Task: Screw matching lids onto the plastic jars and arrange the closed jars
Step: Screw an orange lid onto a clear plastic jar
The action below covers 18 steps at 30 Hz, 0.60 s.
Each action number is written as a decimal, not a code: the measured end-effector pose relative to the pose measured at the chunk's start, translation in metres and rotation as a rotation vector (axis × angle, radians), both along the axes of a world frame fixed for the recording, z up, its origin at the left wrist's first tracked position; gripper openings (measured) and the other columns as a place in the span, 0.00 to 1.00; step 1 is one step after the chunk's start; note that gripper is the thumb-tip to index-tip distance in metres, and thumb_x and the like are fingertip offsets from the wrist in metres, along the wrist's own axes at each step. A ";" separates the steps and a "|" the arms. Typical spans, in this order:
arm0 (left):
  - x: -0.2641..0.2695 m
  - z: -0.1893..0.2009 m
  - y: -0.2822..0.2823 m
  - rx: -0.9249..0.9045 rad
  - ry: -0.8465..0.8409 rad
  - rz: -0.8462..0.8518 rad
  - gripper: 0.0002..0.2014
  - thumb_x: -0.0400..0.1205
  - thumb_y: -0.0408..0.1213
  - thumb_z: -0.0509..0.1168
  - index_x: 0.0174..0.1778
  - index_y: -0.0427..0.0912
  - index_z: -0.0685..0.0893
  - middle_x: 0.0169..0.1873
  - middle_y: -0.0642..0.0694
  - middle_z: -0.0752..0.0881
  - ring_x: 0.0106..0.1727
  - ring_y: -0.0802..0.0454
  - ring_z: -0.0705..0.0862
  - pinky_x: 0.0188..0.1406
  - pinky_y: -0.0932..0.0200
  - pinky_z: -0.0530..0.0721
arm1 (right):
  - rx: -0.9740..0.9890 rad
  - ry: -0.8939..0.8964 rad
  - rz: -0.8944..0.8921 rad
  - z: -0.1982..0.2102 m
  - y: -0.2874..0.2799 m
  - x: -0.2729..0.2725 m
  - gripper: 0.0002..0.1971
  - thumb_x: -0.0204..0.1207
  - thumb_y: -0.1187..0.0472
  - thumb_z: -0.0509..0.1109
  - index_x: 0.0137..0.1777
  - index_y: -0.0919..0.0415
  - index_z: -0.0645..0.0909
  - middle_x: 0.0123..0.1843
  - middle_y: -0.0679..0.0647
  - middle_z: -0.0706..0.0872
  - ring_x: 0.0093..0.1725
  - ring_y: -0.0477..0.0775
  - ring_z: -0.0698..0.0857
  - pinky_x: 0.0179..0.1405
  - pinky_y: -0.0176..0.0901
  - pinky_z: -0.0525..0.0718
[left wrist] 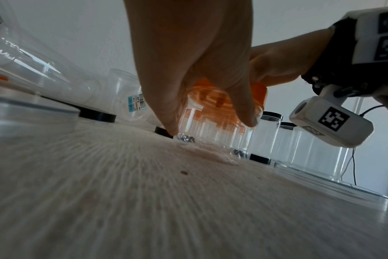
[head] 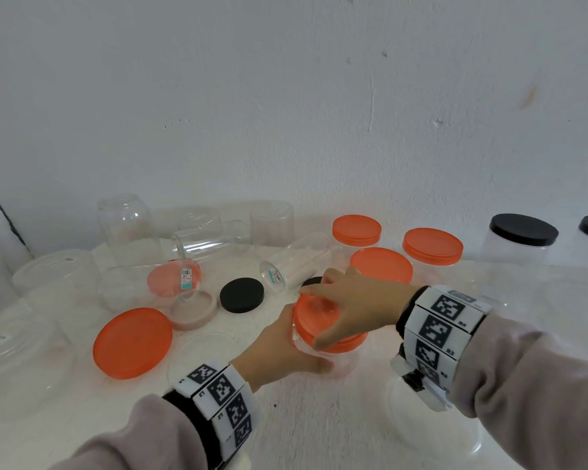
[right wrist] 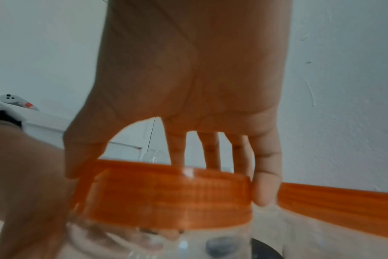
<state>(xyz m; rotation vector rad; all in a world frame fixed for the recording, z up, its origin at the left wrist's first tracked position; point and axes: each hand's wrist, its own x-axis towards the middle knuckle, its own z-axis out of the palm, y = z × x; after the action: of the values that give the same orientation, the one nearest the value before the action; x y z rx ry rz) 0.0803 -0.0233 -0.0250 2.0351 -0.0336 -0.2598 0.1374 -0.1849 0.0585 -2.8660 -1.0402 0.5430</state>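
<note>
Under right hand (head: 350,307) fingers clamped round orange lid (right wrist: 166,198), left hand (head: 279,351) gripping clear jar (left wrist: 210,126); risks cross-threading if tilted, or slipping.

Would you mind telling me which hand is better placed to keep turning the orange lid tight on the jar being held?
The right hand. Its fingers are spread over the orange lid, gripping its rim, while the left hand wraps the clear jar below, steadying it.

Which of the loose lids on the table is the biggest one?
The orange lid lying flat at front left, left of the hands. It is much wider than the black lid behind it.
</note>
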 end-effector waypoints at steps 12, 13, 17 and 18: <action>0.001 -0.002 -0.002 0.063 0.005 0.041 0.48 0.63 0.46 0.83 0.70 0.64 0.57 0.52 0.70 0.72 0.54 0.66 0.73 0.46 0.70 0.72 | 0.021 -0.212 -0.079 -0.021 0.002 -0.017 0.44 0.71 0.26 0.59 0.84 0.42 0.51 0.76 0.56 0.62 0.72 0.67 0.61 0.68 0.58 0.68; 0.001 -0.002 -0.002 0.062 0.002 0.041 0.48 0.63 0.46 0.83 0.70 0.65 0.57 0.52 0.70 0.73 0.53 0.68 0.74 0.44 0.73 0.72 | 0.024 -0.224 -0.085 -0.022 0.002 -0.018 0.44 0.71 0.26 0.59 0.84 0.43 0.51 0.76 0.57 0.62 0.72 0.67 0.61 0.68 0.58 0.68; 0.001 -0.004 -0.002 0.045 -0.002 0.045 0.48 0.62 0.47 0.84 0.70 0.65 0.59 0.54 0.71 0.74 0.53 0.70 0.75 0.43 0.75 0.73 | 0.045 -0.258 -0.113 -0.027 0.003 -0.020 0.44 0.71 0.26 0.58 0.84 0.44 0.53 0.76 0.58 0.63 0.70 0.67 0.62 0.68 0.57 0.69; 0.001 -0.004 -0.002 0.047 -0.003 0.046 0.48 0.61 0.47 0.84 0.69 0.65 0.59 0.54 0.71 0.74 0.53 0.71 0.75 0.43 0.75 0.73 | 0.049 -0.268 -0.120 -0.027 0.004 -0.021 0.45 0.71 0.25 0.57 0.84 0.45 0.53 0.76 0.58 0.63 0.70 0.67 0.62 0.67 0.57 0.69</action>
<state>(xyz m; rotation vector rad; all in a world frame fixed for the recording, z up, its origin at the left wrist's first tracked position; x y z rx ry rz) 0.0810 -0.0252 -0.0292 2.0801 0.0174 -0.2306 0.1161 -0.1809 0.0311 -2.9898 -0.8857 0.1266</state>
